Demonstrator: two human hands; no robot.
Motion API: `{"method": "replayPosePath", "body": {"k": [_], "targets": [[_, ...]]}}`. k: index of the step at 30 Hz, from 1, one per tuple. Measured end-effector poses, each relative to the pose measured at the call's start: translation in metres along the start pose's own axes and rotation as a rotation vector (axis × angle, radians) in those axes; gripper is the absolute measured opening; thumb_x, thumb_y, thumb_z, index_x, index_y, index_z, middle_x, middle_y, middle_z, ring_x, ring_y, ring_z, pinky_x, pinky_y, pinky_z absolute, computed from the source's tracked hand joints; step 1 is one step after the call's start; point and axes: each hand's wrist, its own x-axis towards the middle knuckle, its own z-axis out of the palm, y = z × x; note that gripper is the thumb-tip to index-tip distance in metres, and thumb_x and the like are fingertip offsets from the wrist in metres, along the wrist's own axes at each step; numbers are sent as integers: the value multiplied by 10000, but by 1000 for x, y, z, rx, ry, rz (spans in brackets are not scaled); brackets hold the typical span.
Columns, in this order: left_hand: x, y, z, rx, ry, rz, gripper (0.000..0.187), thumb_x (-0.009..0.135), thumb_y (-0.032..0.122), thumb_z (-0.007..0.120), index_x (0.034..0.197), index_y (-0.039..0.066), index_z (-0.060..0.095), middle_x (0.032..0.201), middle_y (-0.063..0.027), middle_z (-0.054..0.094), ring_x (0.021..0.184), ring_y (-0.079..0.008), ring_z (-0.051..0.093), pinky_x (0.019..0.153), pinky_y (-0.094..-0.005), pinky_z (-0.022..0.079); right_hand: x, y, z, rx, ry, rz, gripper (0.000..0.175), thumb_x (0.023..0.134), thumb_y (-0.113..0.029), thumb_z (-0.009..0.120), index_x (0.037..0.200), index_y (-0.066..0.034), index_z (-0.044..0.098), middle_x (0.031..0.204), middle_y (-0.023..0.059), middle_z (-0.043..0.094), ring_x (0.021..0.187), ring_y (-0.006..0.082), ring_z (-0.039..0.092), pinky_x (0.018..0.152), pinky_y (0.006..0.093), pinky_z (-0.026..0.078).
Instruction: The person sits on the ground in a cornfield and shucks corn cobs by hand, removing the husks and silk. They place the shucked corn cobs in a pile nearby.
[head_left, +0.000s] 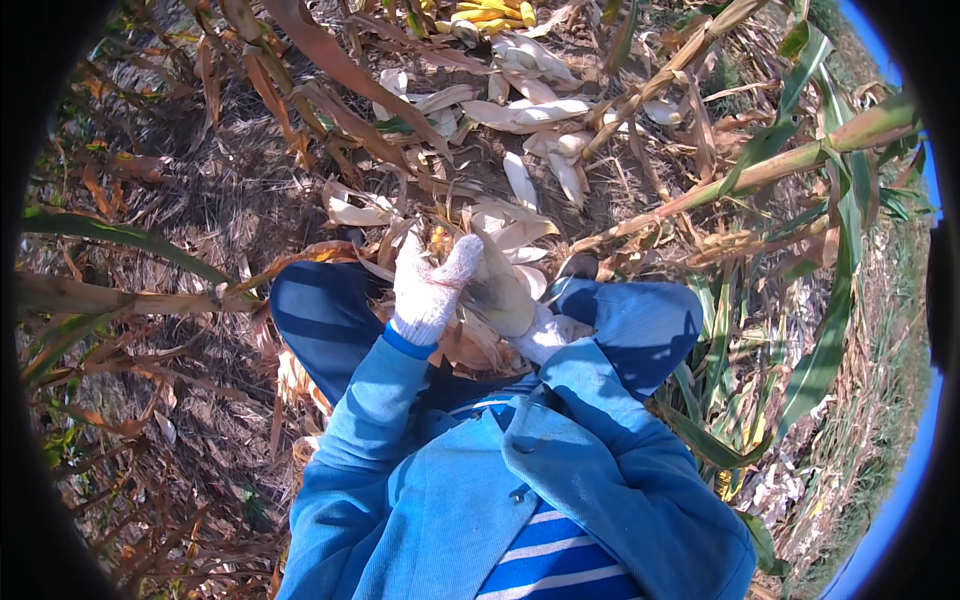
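Note:
A corn ear in pale, dry husk (501, 289) slants above my lap. My right hand (551, 334), in a white knit glove, is closed around its lower end. My left hand (435, 285), gloved the same way, is raised beside the ear's upper part, its thumb against the husk's left side. Yellow kernels (439, 238) show between that thumb and the fingers. The left fingertips are hidden among dry leaves, so their grip is unclear. Loose husk leaves (517, 225) spread just beyond the ear.
Several husked yellow cobs (491, 13) lie in a pile at the far edge. Pale husks (525, 112) litter the soil before me. A cornstalk (750, 180) leans in from the right, another stalk (135, 294) from the left. My bent knees (326, 322) flank the work.

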Motion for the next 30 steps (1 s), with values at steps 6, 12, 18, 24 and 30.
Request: {"method": "replayPosePath", "body": {"k": [6, 12, 18, 24, 30], "targets": [[-31, -10, 41, 492, -222, 221, 644, 713, 265, 895, 1240, 56, 591, 1135, -121, 680, 1031, -228, 674, 900, -347, 547, -46, 20, -33, -386, 180, 351, 641, 915, -71, 652, 1499, -30, 392, 1444, 205, 483, 1295, 335, 529, 1107, 412, 425], [-57, -14, 69, 1026, -588, 656, 781, 760, 556, 771, 1343, 88, 549, 1331, -178, 566, 1241, -401, 534, 1055, -504, 412, -71, 31, -41, -648, 180, 463, 602, 919, -109, 652, 1476, -44, 430, 1388, 197, 530, 1247, 333, 564, 1073, 407, 452], [-44, -18, 72, 1007, -603, 574, 872, 750, 593, 741, 1386, 50, 493, 1309, -209, 552, 1226, -416, 538, 1036, -509, 437, -74, 37, -44, -744, 160, 494, 566, 924, -147, 651, 1452, -58, 468, 1333, 188, 577, 1200, 332, 600, 1039, 403, 478], [60, -11, 28, 256, -122, 28, 670, 884, 431, 761, 1344, 6, 522, 1180, -207, 691, 1103, -255, 671, 930, -367, 528, -75, 37, -49, -789, 113, 514, 533, 929, -185, 651, 1429, -73, 506, 1278, 179, 624, 1153, 331, 635, 1004, 398, 505], [102, -42, -43, 26, 208, -161, 308, 964, 361, 648, 1037, 63, 672, 844, -13, 602, 750, -123, 522, 673, -307, 439, -82, 12, -50, -1052, -57, 617, 503, 933, -223, 650, 1405, -87, 544, 1222, 171, 671, 1106, 330, 670, 970, 394, 532]]}}
